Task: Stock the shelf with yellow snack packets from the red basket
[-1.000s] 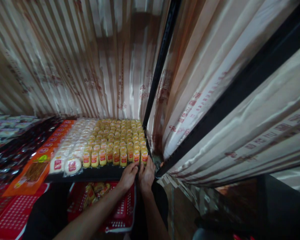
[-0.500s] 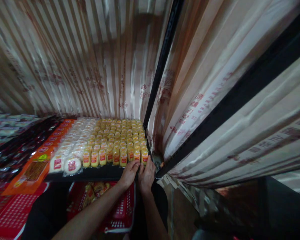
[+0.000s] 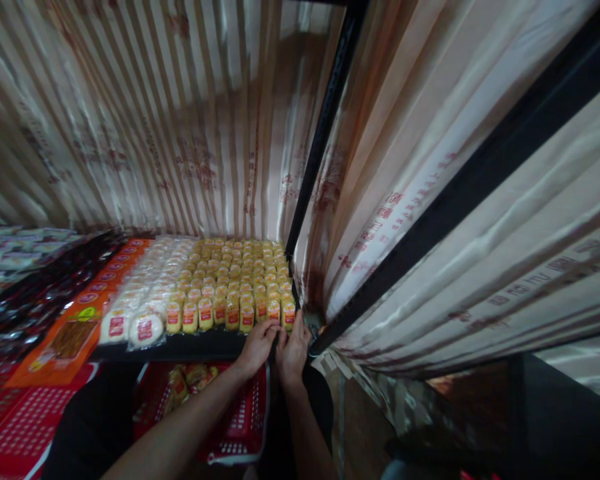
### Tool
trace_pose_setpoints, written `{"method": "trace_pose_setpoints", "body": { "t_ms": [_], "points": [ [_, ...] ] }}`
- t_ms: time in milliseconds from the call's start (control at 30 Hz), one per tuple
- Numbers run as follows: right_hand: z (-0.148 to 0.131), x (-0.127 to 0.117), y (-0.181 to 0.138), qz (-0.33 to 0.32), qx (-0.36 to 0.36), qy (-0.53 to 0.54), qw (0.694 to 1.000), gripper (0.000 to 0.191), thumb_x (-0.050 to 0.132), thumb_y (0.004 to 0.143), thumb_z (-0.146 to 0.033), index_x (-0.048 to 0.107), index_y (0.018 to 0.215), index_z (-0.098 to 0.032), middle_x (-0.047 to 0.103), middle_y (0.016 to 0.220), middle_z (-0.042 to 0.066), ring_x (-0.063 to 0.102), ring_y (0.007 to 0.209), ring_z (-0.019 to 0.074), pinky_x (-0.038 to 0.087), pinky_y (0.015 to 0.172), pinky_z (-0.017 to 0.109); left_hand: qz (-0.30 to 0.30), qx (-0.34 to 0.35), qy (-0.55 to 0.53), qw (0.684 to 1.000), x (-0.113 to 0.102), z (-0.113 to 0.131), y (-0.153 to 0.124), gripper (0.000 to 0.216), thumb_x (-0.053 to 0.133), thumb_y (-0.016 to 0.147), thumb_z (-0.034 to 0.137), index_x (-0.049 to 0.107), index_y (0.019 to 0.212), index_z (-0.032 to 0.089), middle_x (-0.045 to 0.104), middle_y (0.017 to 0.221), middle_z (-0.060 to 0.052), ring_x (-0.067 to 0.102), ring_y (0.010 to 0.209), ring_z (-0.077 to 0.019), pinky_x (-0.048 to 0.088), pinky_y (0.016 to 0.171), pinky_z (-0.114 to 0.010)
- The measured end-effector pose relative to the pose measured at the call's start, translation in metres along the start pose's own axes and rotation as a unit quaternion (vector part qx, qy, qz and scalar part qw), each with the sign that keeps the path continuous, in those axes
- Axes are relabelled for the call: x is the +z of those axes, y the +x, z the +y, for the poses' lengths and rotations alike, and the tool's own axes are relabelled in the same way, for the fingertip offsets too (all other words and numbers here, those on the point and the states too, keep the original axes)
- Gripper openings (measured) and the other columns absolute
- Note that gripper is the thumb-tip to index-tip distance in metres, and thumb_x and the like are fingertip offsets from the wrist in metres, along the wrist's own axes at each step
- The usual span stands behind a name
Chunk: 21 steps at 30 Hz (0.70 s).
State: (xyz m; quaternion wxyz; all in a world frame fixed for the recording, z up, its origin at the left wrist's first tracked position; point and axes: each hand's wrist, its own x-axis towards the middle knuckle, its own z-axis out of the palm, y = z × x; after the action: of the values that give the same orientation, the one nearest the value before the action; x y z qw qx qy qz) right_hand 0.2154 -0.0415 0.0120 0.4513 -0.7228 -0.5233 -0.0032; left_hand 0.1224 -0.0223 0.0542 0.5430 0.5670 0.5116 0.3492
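Both my hands sit together at the front right corner of a dark shelf point(image 3: 195, 347). My left hand point(image 3: 256, 348) has its fingers curled against the front row of small yellow snack packs point(image 3: 233, 280) with red labels. My right hand point(image 3: 293, 348) is pressed beside it, fingers closed at the rightmost pack point(image 3: 289, 315) next to the black upright post point(image 3: 320, 143). What the fingertips pinch is too small to make out.
White round packs point(image 3: 145, 293) lie left of the yellow ones, then orange packets point(image 3: 75, 320) and dark packets point(image 3: 25, 300). A red basket point(image 3: 245, 420) with snacks stands below the shelf. Striped plastic sheeting point(image 3: 455, 187) hangs behind and to the right.
Both hands stay at the same shelf corner, with only slight finger shifts. The view has tilted a little.
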Motion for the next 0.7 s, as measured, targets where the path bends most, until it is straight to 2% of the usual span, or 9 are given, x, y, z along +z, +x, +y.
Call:
{"method": "trace_pose_setpoints", "body": {
  "t_ms": [233, 400, 467, 567, 633, 700],
  "points": [
    [-0.002, -0.003, -0.017, 0.014, -0.012, 0.018, 1.000, 0.057, 0.032, 0.084, -0.026, 0.029, 0.138, -0.007, 0.042, 0.134, 0.020, 0.036, 0.121, 0.0290, 0.033, 0.096, 0.049, 0.000, 0.041, -0.002, 0.999, -0.001, -0.011, -0.015, 0.023, 0.047, 0.081, 0.022, 0.064, 0.095, 0.016, 0.070, 0.092, -0.006, 0.063, 0.089, -0.0169, 0.047, 0.084, -0.027],
    [-0.014, -0.005, -0.063, 0.015, -0.023, 0.071, 0.997, 0.046, 0.032, 0.087, -0.026, 0.042, 0.128, -0.009, 0.052, 0.122, 0.019, 0.044, 0.115, 0.0262, 0.036, 0.094, 0.047, 0.001, 0.065, 0.027, 0.998, -0.013, -0.023, -0.049, 0.023, 0.045, 0.079, 0.019, 0.065, 0.090, 0.017, 0.069, 0.089, -0.006, 0.062, 0.083, -0.0160, 0.047, 0.079, -0.025],
    [-0.019, -0.003, -0.086, -0.015, -0.048, 0.100, 0.994, 0.038, 0.034, 0.087, -0.026, 0.049, 0.120, -0.013, 0.057, 0.113, 0.016, 0.049, 0.108, 0.0240, 0.039, 0.092, 0.045, 0.007, 0.055, 0.046, 0.997, -0.020, -0.032, -0.062, 0.022, 0.045, 0.077, 0.017, 0.066, 0.085, 0.018, 0.069, 0.088, -0.005, 0.061, 0.084, -0.0162, 0.046, 0.080, -0.025],
    [-0.022, 0.006, -0.115, -0.072, -0.072, 0.126, 0.987, 0.034, 0.038, 0.085, -0.025, 0.054, 0.113, -0.017, 0.060, 0.107, 0.013, 0.052, 0.104, 0.0231, 0.042, 0.089, 0.044, 0.010, 0.001, 0.055, 0.998, -0.033, -0.054, -0.076, 0.025, 0.044, 0.075, 0.016, 0.067, 0.085, 0.019, 0.069, 0.088, -0.005, 0.061, 0.082, -0.0175, 0.046, 0.078, -0.027],
    [-0.023, 0.017, -0.127, -0.123, -0.045, 0.113, 0.985, 0.035, 0.039, 0.081, -0.021, 0.057, 0.110, -0.017, 0.061, 0.105, 0.012, 0.054, 0.100, 0.0234, 0.044, 0.087, 0.043, 0.011, -0.039, 0.045, 0.998, -0.043, -0.075, -0.081, 0.027, 0.045, 0.073, 0.015, 0.067, 0.086, 0.018, 0.069, 0.090, -0.005, 0.061, 0.084, -0.0186, 0.045, 0.080, -0.029],
    [-0.025, 0.031, -0.135, -0.203, -0.009, 0.099, 0.974, 0.036, 0.038, 0.076, -0.015, 0.061, 0.103, -0.016, 0.064, 0.100, 0.013, 0.058, 0.094, 0.0239, 0.046, 0.083, 0.043, 0.024, -0.098, 0.031, 0.994, -0.055, -0.098, -0.081, 0.025, 0.047, 0.068, 0.011, 0.068, 0.080, 0.018, 0.069, 0.089, -0.004, 0.060, 0.088, -0.0190, 0.044, 0.084, -0.029]
  ]
}}
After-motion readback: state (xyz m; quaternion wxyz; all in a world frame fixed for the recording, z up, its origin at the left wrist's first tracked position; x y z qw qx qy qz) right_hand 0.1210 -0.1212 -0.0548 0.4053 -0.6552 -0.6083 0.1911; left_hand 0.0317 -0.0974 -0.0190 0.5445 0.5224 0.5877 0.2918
